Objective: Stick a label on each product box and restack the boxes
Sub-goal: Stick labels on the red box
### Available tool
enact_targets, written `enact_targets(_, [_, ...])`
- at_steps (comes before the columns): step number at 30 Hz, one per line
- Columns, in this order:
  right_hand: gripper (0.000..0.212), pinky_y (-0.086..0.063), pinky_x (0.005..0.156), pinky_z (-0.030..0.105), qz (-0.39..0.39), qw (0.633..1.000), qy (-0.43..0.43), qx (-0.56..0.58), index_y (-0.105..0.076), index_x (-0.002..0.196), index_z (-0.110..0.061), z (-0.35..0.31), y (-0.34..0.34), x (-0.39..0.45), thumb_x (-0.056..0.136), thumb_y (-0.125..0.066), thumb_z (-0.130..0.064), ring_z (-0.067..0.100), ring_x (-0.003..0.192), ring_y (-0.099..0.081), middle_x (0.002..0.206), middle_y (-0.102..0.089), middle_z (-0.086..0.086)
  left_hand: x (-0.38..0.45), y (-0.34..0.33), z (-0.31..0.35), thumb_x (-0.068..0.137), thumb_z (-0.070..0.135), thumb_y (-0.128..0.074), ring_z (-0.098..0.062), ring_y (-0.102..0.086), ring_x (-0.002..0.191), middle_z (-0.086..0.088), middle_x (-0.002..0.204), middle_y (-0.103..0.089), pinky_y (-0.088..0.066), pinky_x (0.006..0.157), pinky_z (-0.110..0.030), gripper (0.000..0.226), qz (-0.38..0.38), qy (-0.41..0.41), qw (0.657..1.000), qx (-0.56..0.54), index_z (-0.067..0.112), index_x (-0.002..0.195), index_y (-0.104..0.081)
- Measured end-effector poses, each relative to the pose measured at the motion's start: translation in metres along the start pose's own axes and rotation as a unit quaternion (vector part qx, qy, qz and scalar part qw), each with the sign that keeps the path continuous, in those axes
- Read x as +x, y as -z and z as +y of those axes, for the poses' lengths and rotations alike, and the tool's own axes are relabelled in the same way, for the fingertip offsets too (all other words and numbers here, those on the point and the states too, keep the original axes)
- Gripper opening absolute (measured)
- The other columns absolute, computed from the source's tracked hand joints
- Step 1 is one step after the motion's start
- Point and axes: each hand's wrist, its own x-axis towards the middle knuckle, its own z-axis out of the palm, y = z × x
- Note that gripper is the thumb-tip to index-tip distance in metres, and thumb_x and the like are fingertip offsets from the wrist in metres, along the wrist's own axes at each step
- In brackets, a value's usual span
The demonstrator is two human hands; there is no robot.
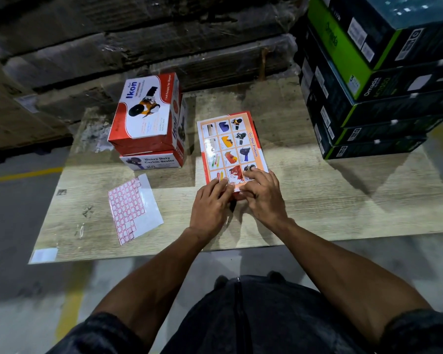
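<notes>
Two hands: left hand (pixel 209 204) and right hand (pixel 262 194), fingers spread flat, pressing the near end of the red box (pixel 232 146).
Label sheet (pixel 133 209): board (pixel 317 200) near-left.
Stacked boxes (pixel 147 123): far-left.

Both bare forearms reach forward, converging. Left hand (pixel 210 203) and right hand (pixel 262 194) palm-down, side by side, straight fingers pressing flat, fingertips nearly meeting.
</notes>
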Motion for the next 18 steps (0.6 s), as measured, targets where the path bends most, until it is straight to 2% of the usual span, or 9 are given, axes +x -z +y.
enact_targets(4, [0.008, -0.022, 0.113, 0.047, 0.010, 1.000, -0.009, -0.008, -0.072, 0.079, -0.013, -0.005, -0.002, -0.001, 0.075, -0.076, -0.007, 0.026, 0.124, -0.054, 0.121, -0.065, 0.004, 0.000, 0.001, 0.000, 0.073, 0.010, -0.078, -0.034, -0.052, 0.123, -0.013, 0.130, -0.060, -0.046, 0.095, -0.042, 0.059, -0.001, 0.003, 1.000, -0.005, 0.010, 0.129, -0.059])
enact_targets(9, [0.003, -0.031, 0.108, 0.060, 0.023, 1.000, -0.014, -0.006, -0.070, 0.074, -0.012, -0.010, -0.004, 0.000, 0.074, -0.068, -0.010, 0.030, 0.120, -0.057, 0.117, -0.067, 0.007, 0.001, 0.000, -0.001, 0.073, 0.012, -0.079, -0.034, -0.052, 0.123, -0.013, 0.130, -0.060, -0.046, 0.095, -0.042, 0.060, -0.007, 0.001, 1.000, -0.001, 0.010, 0.129, -0.059])
enact_targets(11, [0.005, -0.032, 0.107, 0.060, 0.015, 1.000, -0.012, -0.002, -0.071, 0.077, -0.011, -0.008, -0.003, 0.000, 0.074, -0.072, -0.007, 0.030, 0.121, -0.057, 0.117, -0.067, 0.007, 0.001, 0.002, 0.000, 0.072, 0.013, -0.081, -0.035, -0.053, 0.122, -0.014, 0.129, -0.060, -0.047, 0.095, -0.043, 0.060, -0.010, 0.000, 1.000, 0.000, 0.009, 0.128, -0.060])
enact_targets(16, [0.019, -0.034, 0.109, 0.054, -0.030, 0.998, -0.048, 0.039, -0.077, 0.091, -0.013, -0.004, 0.006, 0.007, 0.073, -0.080, -0.006, 0.025, 0.127, -0.053, 0.124, -0.066, 0.005, 0.001, 0.003, 0.001, 0.072, 0.016, -0.082, -0.035, -0.053, 0.123, -0.014, 0.131, -0.060, -0.047, 0.096, -0.044, 0.061, -0.018, 0.006, 1.000, 0.001, 0.009, 0.129, -0.060])
enact_targets(18, [0.024, -0.037, 0.109, 0.044, -0.016, 0.993, -0.070, 0.091, -0.077, 0.096, -0.009, -0.006, 0.013, 0.007, 0.073, -0.079, -0.001, 0.026, 0.125, -0.053, 0.125, -0.065, 0.008, 0.000, 0.004, 0.002, 0.072, 0.016, -0.082, -0.035, -0.052, 0.123, -0.014, 0.131, -0.059, -0.046, 0.096, -0.044, 0.062, -0.014, 0.008, 1.000, 0.001, 0.010, 0.130, -0.059])
